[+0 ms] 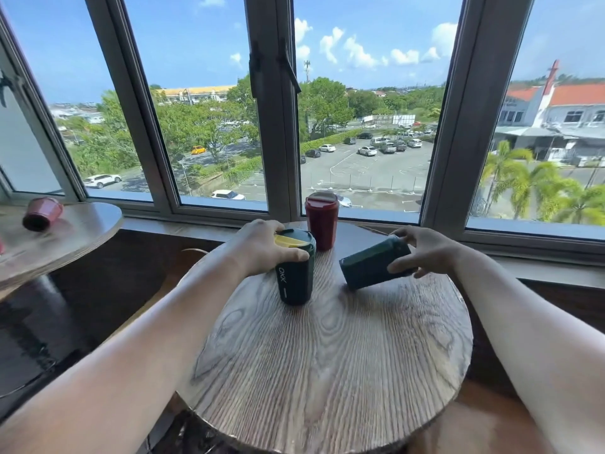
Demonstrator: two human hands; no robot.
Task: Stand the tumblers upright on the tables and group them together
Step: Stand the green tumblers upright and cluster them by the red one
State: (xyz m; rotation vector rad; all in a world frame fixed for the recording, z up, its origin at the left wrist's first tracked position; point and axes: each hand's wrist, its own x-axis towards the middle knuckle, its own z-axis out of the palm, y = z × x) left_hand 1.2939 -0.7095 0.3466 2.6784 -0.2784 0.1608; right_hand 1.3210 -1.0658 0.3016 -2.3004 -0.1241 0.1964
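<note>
On the round wooden table (327,371) a dark green tumbler with a yellow lid (294,280) stands upright, and my left hand (262,249) grips it over the lid. To its right a second dark green tumbler (370,268) is tilted, its base low on the left and its top raised to the right, held by my right hand (422,250) around the top end. A dark red tumbler (321,221) stands upright behind them near the window. Another red tumbler (42,213) lies on its side on the left table (75,237).
Large windows with grey frames (271,126) and a sill run right behind both tables. A dark gap and dark floor separate the left table from the round one. The near half of the round table shows bare wood grain.
</note>
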